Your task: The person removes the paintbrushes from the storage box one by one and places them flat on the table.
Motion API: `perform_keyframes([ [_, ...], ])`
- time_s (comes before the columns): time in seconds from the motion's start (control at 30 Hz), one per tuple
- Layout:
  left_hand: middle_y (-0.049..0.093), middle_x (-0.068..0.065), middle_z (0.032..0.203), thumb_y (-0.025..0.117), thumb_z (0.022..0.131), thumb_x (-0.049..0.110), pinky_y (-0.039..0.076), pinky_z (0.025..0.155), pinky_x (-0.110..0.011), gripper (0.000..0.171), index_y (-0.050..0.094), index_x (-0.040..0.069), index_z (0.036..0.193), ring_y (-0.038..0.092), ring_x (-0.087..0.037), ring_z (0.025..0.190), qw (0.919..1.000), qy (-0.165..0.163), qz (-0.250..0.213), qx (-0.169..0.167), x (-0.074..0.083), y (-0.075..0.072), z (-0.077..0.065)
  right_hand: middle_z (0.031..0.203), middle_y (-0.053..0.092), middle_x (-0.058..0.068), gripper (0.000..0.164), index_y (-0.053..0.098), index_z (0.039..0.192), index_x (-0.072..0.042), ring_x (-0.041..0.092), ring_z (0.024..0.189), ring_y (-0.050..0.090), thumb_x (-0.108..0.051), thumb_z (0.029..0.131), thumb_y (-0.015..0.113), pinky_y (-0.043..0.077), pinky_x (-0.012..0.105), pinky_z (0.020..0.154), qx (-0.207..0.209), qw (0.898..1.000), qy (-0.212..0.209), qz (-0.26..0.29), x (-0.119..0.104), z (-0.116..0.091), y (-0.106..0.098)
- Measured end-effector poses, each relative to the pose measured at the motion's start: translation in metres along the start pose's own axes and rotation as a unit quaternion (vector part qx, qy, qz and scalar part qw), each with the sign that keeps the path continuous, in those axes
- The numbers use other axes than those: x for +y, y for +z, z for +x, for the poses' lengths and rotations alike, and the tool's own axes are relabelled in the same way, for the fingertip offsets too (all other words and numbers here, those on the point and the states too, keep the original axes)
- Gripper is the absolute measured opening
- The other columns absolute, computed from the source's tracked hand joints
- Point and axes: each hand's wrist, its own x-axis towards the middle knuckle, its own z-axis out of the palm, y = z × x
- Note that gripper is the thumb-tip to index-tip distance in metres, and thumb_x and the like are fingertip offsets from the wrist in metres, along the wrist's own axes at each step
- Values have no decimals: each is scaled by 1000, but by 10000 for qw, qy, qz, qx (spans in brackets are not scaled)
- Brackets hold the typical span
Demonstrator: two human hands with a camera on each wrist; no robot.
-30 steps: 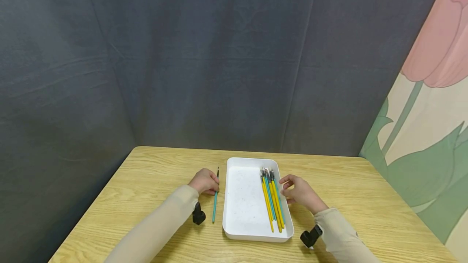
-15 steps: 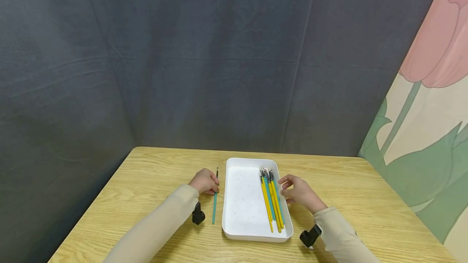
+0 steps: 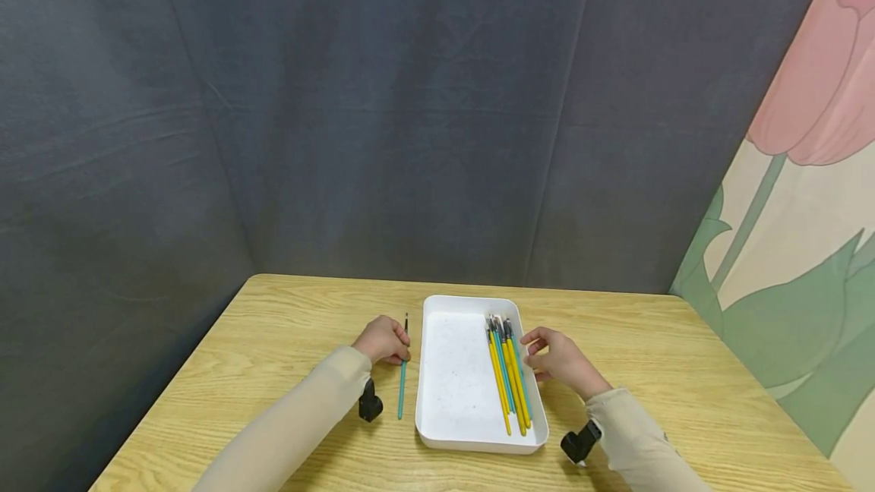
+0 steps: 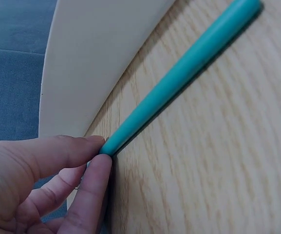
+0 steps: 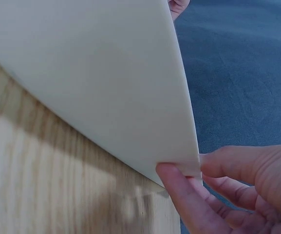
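Observation:
A teal-handled paintbrush (image 3: pixel 402 392) lies on the table to the left of a white tray (image 3: pixel 451 393). My left hand (image 3: pixel 384 340) pinches it between thumb and fingertip. In the left wrist view the teal handle (image 4: pixel 179 70) runs from that pinch to its rounded end, low over the wood. On the tray's other side, my right hand (image 3: pixel 560 361) grips the right wall. The right wrist view has its fingers against the outside of the tray wall (image 5: pixel 96 83), the thumb at the rim. Inside, along the right, lie several yellow and teal paintbrushes (image 3: pixel 509 378), bristles pointing away.
The wooden table (image 3: pixel 307 310) extends to both sides of the tray. A dark grey curtain (image 3: pixel 396 135) hangs behind and at the left. At the right stands a wall (image 3: pixel 807 272) painted with a tulip.

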Motion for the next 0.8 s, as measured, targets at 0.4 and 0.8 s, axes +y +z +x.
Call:
perform_keyframes([
  [0.4, 60, -8, 81, 76, 71, -11, 57, 55, -24, 19, 63, -3, 83, 58, -12, 55, 9999, 52, -81, -60, 0, -4, -3, 98, 52, 13, 28, 58, 114, -1, 22, 83, 56, 2, 87, 64, 60, 33, 67, 42, 10000, 44, -46, 1, 3, 2],
  [0.8, 66, -10, 79, 69, 81, -5, 58, 61, -29, 26, 61, -8, 106, 57, -14, 59, 9978, 124, -489, -430, 18, -22, -5, 97, 52, 13, 28, 57, 115, 0, 21, 81, 56, 2, 88, 64, 60, 34, 66, 17, 10000, -11, -79, 1, 2, 0],
])
